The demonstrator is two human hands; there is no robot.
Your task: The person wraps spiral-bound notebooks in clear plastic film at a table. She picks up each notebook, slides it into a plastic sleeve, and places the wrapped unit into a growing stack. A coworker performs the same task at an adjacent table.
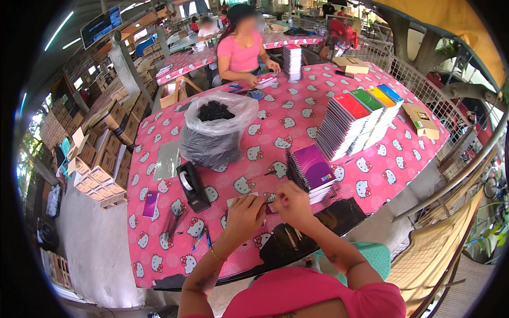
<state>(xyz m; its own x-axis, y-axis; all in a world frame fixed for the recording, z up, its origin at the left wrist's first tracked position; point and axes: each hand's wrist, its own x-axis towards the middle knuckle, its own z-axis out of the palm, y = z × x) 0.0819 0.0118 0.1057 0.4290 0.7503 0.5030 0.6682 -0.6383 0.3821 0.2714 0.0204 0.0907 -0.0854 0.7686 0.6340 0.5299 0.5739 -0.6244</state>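
Both hands, left hand (pixel 243 212) and right hand (pixel 290 204), pinch together on a small thin pale strip (pixel 269 203), too small to identify, near the front edge of the pink cat-patterned table (pixel 297 114), beside a purple spiral notebook stack (pixel 313 170).

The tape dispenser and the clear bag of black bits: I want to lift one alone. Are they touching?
Cannot tell. In the head view the tape dispenser sits right at the foot of the clear bag, and no gap or contact shows plainly.

On the table (pixel 297 114), the tape dispenser (pixel 192 186) sits at ten o'clock from the hands (pixel 268 209), the plastic bag (pixel 214 129) at eleven behind it, a notebook stack (pixel 313 172) at one, longer notebook rows (pixel 360 119) farther at two.
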